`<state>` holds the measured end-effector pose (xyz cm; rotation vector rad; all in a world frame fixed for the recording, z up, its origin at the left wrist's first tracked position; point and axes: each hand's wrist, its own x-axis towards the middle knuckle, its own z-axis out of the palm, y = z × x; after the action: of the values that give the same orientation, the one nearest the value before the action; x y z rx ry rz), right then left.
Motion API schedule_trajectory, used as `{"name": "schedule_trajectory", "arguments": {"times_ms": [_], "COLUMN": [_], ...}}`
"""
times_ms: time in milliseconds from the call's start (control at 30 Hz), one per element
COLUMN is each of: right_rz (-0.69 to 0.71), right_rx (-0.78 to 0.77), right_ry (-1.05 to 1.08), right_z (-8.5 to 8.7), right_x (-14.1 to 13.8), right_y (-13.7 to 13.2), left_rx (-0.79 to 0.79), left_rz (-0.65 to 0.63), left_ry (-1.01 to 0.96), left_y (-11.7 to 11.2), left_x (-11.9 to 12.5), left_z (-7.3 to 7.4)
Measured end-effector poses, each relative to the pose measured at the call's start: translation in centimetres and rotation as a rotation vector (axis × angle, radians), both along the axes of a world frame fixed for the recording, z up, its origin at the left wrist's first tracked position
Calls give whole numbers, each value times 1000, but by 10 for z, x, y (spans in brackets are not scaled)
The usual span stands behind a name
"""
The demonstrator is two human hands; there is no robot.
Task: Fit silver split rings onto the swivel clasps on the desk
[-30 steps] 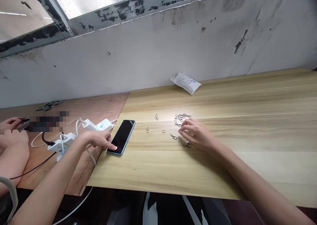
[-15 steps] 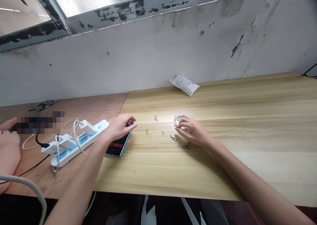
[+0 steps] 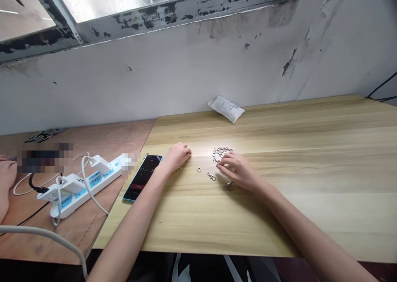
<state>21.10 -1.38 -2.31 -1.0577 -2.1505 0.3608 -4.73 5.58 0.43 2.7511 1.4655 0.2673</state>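
While both hands rest on the light wood desk [image 3: 248, 220], silver swivel clasps lie in one tangled heap [image 3: 221, 153], one smaller clump [image 3: 228, 186] and one loose clasp [image 3: 211, 176], with two split rings [image 3: 199, 170] nearby. The right hand [image 3: 237, 171] keeps a loosely open grip beside the heap; the left hand [image 3: 176, 156] curls downward, so I can't tell whether its grip holds anything.

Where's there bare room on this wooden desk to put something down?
Bare wood lies on the pale wooden tabletop right of the right hand, and between the white packet and the metal swivel clasps. It's crowded from the smartphone past the left hand and small rings to the clasps.
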Motion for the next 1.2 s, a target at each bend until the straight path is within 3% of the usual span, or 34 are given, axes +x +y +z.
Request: {"name": "schedule_trajectory", "arguments": {"times_ms": [300, 433, 567, 733, 933, 1200], "right_rz": [-25, 8, 127, 281, 232, 280], "right_rx": [-93, -182, -392, -574, -629, -710], "right_ry": [54, 118, 279, 499, 564, 610], "right_z": [5, 19, 25, 18, 12, 8], "right_x": [0, -11, -26, -28, -31, -39], "right_y": [4, 15, 25, 29, 26, 22], "left_rx": [38, -8, -102, -88, -109, -28], "left_rz": [4, -29, -160, -211, -195, -196], "left_ry": [-184, -407, -618, -601, -558, -478], "left_y": [-1, -14, -26, -28, -30, -34], "left_x": [-8, 9, 28, 30, 25, 23], "left_z": [-17, -2, 15, 12, 8, 4]}}
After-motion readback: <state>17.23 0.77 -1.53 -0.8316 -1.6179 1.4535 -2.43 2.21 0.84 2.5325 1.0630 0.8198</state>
